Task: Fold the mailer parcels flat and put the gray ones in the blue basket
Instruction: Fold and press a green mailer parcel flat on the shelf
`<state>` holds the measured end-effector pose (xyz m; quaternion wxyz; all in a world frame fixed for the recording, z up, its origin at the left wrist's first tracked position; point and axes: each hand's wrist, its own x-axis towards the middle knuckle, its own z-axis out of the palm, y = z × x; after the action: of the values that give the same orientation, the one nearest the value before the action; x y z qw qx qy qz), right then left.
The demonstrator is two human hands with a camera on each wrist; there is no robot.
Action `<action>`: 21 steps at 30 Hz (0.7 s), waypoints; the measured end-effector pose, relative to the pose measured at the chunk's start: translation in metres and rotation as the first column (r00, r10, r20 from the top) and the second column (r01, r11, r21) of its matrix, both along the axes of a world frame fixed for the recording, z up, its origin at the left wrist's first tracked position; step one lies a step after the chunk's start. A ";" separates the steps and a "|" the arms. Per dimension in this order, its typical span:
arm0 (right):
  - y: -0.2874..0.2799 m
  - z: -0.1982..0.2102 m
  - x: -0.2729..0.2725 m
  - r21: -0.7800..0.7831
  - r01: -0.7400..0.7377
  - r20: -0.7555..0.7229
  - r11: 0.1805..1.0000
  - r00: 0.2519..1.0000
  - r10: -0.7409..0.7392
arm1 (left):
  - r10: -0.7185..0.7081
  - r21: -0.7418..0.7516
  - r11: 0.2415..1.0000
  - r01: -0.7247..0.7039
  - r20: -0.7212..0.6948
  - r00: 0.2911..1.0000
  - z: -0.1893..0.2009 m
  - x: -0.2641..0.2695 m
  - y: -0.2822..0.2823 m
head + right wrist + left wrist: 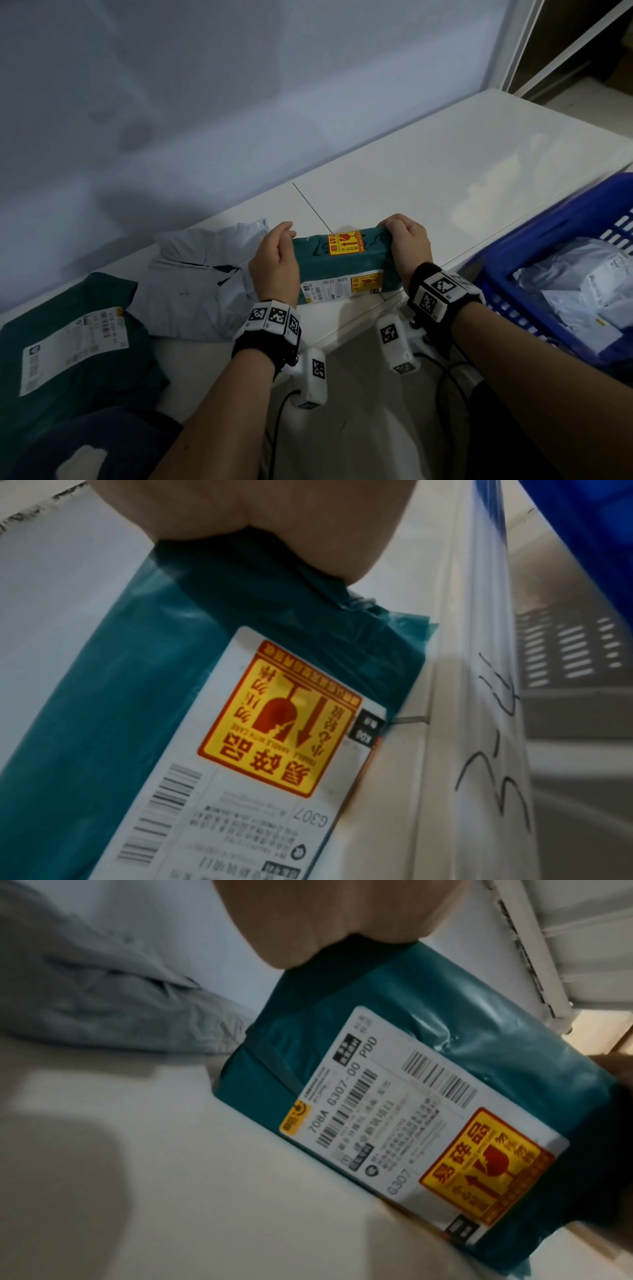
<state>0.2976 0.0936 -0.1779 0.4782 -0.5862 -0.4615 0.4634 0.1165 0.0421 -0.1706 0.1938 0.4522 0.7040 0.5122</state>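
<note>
A teal-green mailer parcel [346, 270] with yellow fragile stickers and a white shipping label lies folded into a narrow block near the table's front edge. My left hand [274, 260] grips its left end and my right hand [407, 243] grips its right end, fingers curled over the far side. The left wrist view shows the parcel [411, 1042] under my left hand [325, 920]. The right wrist view shows its crumpled end [377, 610] beneath my right hand [274, 520]. A crumpled gray mailer [198, 274] lies just left of my left hand. The blue basket [534, 233] stands at the right.
Several gray and white parcels [582, 284] lie inside the basket. A dark green mailer [68, 342] with a white label lies flat at the far left. The white table [445, 164] runs back to a pale wall. Cables hang below my wrists.
</note>
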 end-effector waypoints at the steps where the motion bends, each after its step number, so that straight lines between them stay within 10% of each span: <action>1: 0.000 0.000 0.000 -0.001 0.005 -0.002 1.000 1.000 -0.005 | 0.008 -0.011 1.000 -0.007 0.058 0.998 0.002 0.002 0.000; 9: 0.003 -0.003 -0.001 0.012 0.031 -0.006 0.999 0.999 -0.031 | -0.028 -0.002 1.000 0.030 0.287 0.957 0.003 -0.003 0.002; 21: -0.003 -0.004 -0.001 -0.021 0.035 -0.149 0.999 0.988 -0.037 | 0.047 -0.123 0.991 0.054 0.697 0.715 -0.019 -0.003 -0.004</action>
<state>0.2969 0.0910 -0.1824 0.5144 -0.5624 -0.4095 0.5014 0.1138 0.0379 -0.1894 0.4761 0.2127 0.6107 0.5959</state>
